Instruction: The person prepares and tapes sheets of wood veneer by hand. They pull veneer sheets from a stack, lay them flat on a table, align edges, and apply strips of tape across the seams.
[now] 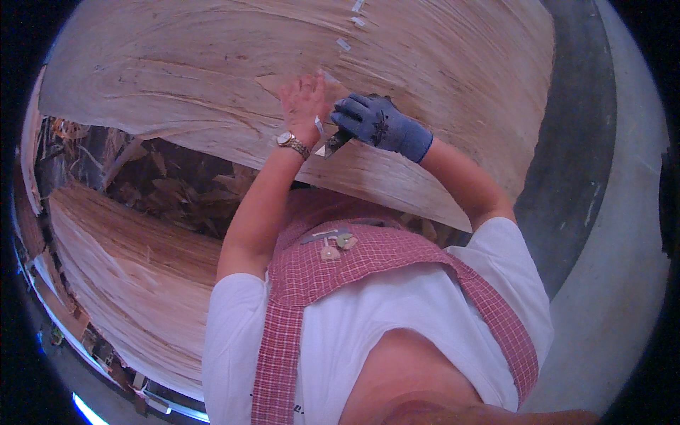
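My left hand (pixel 304 106), bare and with a wristwatch (pixel 292 144) at the wrist, lies with outstretched fingers on a small pale piece of veneer (pixel 269 85). This piece rests on a large wood veneer sheet (pixel 212 78). Close beside it, my right hand (pixel 379 124) wears a blue-grey work glove and is closed round a knife (pixel 338 144). The knife is dark, with a bright pointed tip angled down toward the left wrist. A narrow white strip (pixel 319 127) shows between the two hands; whether either one holds it I cannot tell.
Several short white tape pieces (pixel 343 44) run along the sheet's far part. A gap full of broken veneer scraps (pixel 177 188) lies between this sheet and a nearer veneer stack (pixel 134 262) at left. Grey floor (pixel 623 212) extends along the right.
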`<state>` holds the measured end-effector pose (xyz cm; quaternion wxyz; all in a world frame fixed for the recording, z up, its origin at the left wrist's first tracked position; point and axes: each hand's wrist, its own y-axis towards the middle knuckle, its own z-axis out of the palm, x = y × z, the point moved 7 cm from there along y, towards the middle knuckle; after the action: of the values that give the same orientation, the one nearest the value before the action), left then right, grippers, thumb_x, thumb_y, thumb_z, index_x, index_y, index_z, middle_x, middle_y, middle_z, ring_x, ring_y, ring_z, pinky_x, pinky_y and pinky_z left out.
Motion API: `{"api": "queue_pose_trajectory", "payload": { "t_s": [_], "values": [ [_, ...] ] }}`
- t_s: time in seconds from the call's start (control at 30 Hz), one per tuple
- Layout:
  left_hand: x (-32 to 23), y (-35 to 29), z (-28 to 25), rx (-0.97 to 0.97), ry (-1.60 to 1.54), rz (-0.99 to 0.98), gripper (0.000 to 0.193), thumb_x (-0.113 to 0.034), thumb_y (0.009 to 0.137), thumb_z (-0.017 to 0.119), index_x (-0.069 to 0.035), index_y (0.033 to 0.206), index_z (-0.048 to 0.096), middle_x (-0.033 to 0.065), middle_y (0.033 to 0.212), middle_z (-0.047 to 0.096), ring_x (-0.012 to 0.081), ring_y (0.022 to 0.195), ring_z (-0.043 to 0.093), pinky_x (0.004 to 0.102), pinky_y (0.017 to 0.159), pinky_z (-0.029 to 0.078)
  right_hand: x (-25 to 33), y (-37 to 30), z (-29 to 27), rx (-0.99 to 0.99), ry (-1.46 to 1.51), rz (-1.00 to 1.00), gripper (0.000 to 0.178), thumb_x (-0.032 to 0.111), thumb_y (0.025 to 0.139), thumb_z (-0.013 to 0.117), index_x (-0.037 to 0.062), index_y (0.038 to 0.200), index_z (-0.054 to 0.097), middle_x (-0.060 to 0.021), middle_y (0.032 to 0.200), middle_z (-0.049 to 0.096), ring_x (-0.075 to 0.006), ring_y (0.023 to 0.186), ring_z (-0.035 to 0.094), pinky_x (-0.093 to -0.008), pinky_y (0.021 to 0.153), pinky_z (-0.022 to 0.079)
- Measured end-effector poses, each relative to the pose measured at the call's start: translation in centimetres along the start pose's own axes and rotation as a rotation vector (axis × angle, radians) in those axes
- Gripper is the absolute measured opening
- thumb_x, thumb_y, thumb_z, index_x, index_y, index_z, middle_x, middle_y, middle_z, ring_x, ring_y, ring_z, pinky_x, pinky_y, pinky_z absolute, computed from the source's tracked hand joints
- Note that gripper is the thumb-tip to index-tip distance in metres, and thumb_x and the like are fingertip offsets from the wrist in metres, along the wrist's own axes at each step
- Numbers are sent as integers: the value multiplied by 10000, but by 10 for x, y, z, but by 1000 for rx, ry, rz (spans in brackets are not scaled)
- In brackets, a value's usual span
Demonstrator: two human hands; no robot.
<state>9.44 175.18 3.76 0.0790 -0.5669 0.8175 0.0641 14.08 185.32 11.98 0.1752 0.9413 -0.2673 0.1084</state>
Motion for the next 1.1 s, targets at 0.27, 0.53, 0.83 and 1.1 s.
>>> {"api": "queue_pose_trajectory", "payload": {
  "t_s": [0.27,0.53,0.83,1.1],
  "values": [
    [2,1,8,-42,73,11,597,-202,794,647,-119,1362,482,72,1226,551,246,1181,484,485,964,341,7,11,12,8,-59,-38,345,190,752,657,105,1084,621,-84,1079,603,-252,919,624,-356,692,545],
    [2,2,9,-45,130,18,583,-247,809,647,-138,1360,491,66,1211,566,244,1154,501,481,954,346,11,9,18,85,-54,-26,304,199,765,654,111,1053,621,-81,1039,592,-258,883,615,-362,656,533],
    [1,15,-15,70,-67,-108,581,-384,868,596,-144,1380,464,106,1235,566,277,1174,510,562,945,377,39,-47,-1,-94,42,315,256,209,755,694,85,956,595,-104,929,573,-282,818,600,-385,624,510],
    [37,32,15,247,-480,-167,595,-479,958,436,-90,1408,443,216,1343,518,384,1249,477,458,1049,367,32,-60,2,-380,402,741,353,164,751,789,66,1015,576,-134,1029,594,-335,843,611,-397,666,526]
  ]
}}
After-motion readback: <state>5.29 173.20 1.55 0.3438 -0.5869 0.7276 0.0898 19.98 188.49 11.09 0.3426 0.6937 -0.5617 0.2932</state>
